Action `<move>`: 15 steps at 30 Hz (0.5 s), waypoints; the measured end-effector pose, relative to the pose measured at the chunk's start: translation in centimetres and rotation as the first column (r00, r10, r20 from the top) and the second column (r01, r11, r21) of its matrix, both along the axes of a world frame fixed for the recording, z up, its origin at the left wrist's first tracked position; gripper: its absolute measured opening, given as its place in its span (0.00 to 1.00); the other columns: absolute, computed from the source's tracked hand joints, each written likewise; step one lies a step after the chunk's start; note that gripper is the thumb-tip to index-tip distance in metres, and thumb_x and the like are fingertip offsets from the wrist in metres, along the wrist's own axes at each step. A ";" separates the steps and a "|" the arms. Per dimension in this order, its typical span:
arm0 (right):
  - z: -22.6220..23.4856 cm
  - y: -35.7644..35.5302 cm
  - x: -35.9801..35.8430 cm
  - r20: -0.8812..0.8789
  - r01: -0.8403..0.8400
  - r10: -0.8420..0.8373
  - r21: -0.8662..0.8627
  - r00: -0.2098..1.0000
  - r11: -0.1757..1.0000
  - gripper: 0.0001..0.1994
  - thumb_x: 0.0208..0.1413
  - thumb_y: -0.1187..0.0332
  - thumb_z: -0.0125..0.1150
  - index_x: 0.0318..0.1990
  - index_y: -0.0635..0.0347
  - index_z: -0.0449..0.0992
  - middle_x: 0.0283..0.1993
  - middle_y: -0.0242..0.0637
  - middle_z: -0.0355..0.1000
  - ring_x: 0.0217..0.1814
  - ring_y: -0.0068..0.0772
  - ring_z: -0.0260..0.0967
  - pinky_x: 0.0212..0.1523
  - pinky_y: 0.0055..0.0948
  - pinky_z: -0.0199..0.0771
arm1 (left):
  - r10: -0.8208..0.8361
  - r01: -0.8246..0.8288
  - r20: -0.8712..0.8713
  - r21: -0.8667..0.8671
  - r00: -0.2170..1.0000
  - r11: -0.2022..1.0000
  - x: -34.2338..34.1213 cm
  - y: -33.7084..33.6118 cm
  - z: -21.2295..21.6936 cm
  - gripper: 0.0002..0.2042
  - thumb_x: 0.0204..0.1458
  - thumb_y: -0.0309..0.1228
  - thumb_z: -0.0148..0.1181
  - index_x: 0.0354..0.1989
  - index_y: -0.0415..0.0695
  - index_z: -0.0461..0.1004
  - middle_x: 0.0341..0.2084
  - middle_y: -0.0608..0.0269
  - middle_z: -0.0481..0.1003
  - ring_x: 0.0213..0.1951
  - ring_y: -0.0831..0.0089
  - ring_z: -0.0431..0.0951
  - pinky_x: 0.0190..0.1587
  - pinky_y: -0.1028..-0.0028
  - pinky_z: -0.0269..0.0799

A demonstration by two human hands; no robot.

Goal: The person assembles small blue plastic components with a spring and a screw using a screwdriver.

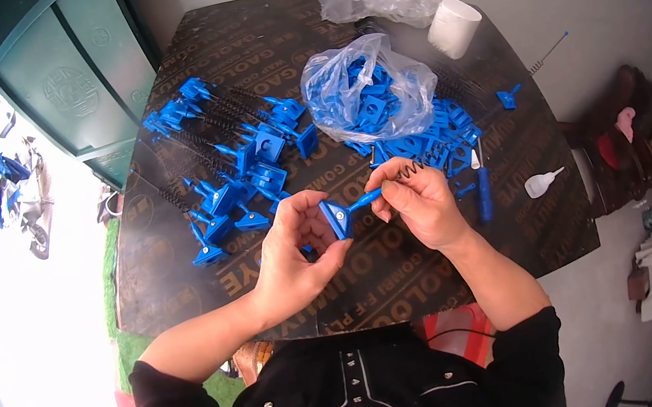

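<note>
My left hand (290, 258) grips the edges of a blue triangular base (336, 221) with a small round screw-like spot on its face. A slim blue pen-shaped piece (362, 201) runs from that base to my right hand (431, 207), which pinches its far end between thumb and fingers. From the right fingers a black coiled cord (426, 161) trails up and away. Whether the pen-shaped piece is fixed to the base or only rests against it, I cannot tell. Similar blue bases with black coils (224, 195) lie in rows beyond my left hand.
Past my hands sits a clear plastic bag (410, 84) of blue parts, with loose blue pieces (453, 133) spilling beside it. Toward the right are a blue-handled screwdriver (485, 193), a white dropper bottle (545, 182), a single blue piece (509, 97) and a white cup (455, 28).
</note>
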State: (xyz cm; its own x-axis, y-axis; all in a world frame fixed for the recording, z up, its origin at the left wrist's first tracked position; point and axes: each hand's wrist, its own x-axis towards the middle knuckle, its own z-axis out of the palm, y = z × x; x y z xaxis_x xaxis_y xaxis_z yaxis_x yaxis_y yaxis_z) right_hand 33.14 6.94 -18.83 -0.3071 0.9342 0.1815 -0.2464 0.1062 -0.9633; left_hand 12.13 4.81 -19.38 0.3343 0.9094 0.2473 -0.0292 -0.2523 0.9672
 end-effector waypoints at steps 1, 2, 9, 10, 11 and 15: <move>0.0 0.0 0.0 -0.010 -0.005 0.005 0.008 1.000 1.000 0.09 0.62 0.68 0.52 0.40 0.67 0.71 0.29 0.34 0.69 0.30 0.21 0.65 0.32 0.20 0.66 | 0.011 -0.010 -0.015 0.030 1.000 0.999 0.0 0.0 -0.1 0.27 0.45 0.17 0.62 0.53 0.39 0.57 0.31 0.65 0.70 0.29 0.82 0.73 0.29 0.82 0.69; 0.0 0.0 0.0 -0.010 -0.005 0.005 0.007 1.000 1.000 0.09 0.62 0.68 0.52 0.40 0.67 0.71 0.29 0.34 0.69 0.30 0.21 0.65 0.32 0.20 0.66 | 0.011 -0.011 -0.016 0.030 1.000 0.999 0.0 0.0 -0.2 0.27 0.45 0.17 0.62 0.53 0.39 0.57 0.31 0.65 0.70 0.29 0.82 0.73 0.29 0.82 0.69; 0.2 -0.4 -0.1 0.104 0.031 -0.050 0.176 0.993 0.984 0.09 0.62 0.69 0.52 0.40 0.67 0.71 0.32 0.35 0.68 0.32 0.21 0.65 0.33 0.19 0.65 | 0.027 -0.017 -0.078 0.128 0.997 0.992 0.0 0.0 -0.1 0.27 0.45 0.16 0.61 0.53 0.39 0.57 0.29 0.65 0.70 0.29 0.81 0.74 0.29 0.80 0.69; 0.3 -0.5 -0.1 0.132 0.039 -0.071 0.229 0.989 0.973 0.08 0.61 0.69 0.52 0.40 0.67 0.71 0.33 0.35 0.67 0.32 0.21 0.65 0.33 0.18 0.65 | 0.028 -0.016 -0.088 0.142 0.996 0.990 0.0 0.1 -0.1 0.27 0.45 0.16 0.61 0.54 0.39 0.57 0.29 0.65 0.70 0.29 0.80 0.74 0.29 0.80 0.69; 0.4 -0.6 -0.2 0.132 0.039 -0.070 0.229 0.989 0.973 0.08 0.61 0.69 0.52 0.40 0.67 0.71 0.33 0.35 0.67 0.32 0.21 0.65 0.33 0.18 0.65 | 0.029 -0.016 -0.088 0.142 0.996 0.990 0.0 0.1 -0.1 0.27 0.45 0.16 0.61 0.54 0.39 0.57 0.29 0.65 0.70 0.29 0.80 0.74 0.29 0.80 0.69; 0.3 -0.5 -0.2 0.205 0.039 -0.144 0.446 0.968 0.894 0.06 0.59 0.72 0.55 0.39 0.66 0.72 0.32 0.36 0.67 0.32 0.24 0.65 0.34 0.21 0.65 | 0.048 -0.032 -0.089 0.168 0.995 0.985 0.1 0.1 -0.4 0.28 0.45 0.15 0.60 0.55 0.39 0.56 0.30 0.63 0.71 0.30 0.79 0.74 0.29 0.80 0.70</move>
